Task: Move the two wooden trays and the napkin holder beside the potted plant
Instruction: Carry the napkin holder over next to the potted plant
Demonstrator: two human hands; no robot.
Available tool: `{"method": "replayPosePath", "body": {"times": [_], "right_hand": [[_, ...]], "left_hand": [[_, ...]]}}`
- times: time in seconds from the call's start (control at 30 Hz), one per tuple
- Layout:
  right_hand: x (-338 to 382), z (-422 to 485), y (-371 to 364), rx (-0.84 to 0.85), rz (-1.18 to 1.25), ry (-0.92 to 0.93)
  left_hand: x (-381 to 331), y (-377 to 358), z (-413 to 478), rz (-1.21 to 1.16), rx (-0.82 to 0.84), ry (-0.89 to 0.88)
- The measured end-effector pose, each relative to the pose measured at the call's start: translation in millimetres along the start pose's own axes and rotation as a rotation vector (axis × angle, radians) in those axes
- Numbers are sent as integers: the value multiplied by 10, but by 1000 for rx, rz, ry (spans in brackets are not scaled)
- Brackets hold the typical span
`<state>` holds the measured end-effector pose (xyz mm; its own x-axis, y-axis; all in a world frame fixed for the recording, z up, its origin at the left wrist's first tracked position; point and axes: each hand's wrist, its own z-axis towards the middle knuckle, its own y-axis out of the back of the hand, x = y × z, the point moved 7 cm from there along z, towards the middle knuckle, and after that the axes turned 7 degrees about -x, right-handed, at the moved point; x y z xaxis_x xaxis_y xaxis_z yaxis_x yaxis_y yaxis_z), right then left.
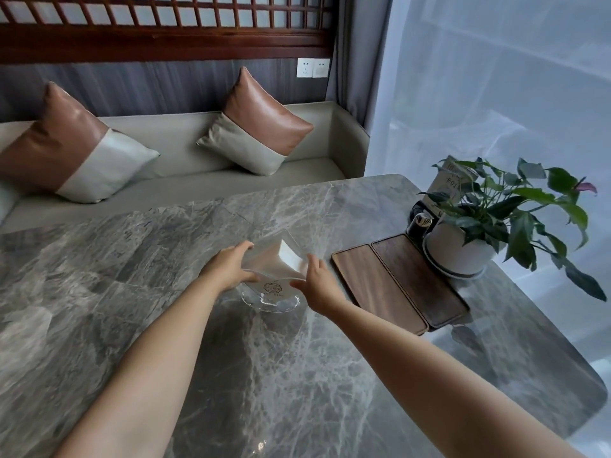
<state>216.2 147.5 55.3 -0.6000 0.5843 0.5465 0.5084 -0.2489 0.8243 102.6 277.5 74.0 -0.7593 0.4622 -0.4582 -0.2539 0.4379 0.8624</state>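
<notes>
A clear acrylic napkin holder with white napkins stands on its round base in the middle of the grey marble table. My left hand grips its left side and my right hand grips its right side. Two wooden trays lie side by side to the right: a lighter one and a darker one. The darker tray lies right next to the potted plant, which has a white pot and green leaves.
A small dark item and a printed card stand behind the plant. The table's curved edge runs along the right. A bench with two cushions lies beyond the far edge, and a sheer curtain hangs at right.
</notes>
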Motion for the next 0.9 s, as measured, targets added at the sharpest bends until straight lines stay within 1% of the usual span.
{"method": "replayPosePath", "body": {"times": [0.23, 0.4, 0.67, 0.9], "right_hand": [[-345, -158, 588, -140, 10, -7], [-794, -322, 1110, -242, 66, -58], [-1836, -762, 1827, -349, 84, -199], [-2743, -1222, 2237, -382, 56, -338]], "left_hand": [[-761, 84, -47, 23, -15, -108], [-1481, -29, -51, 86, 21, -232], [-2755, -705, -179, 141, 130, -463], [-3668, -1459, -396, 120, 263, -578]]}}
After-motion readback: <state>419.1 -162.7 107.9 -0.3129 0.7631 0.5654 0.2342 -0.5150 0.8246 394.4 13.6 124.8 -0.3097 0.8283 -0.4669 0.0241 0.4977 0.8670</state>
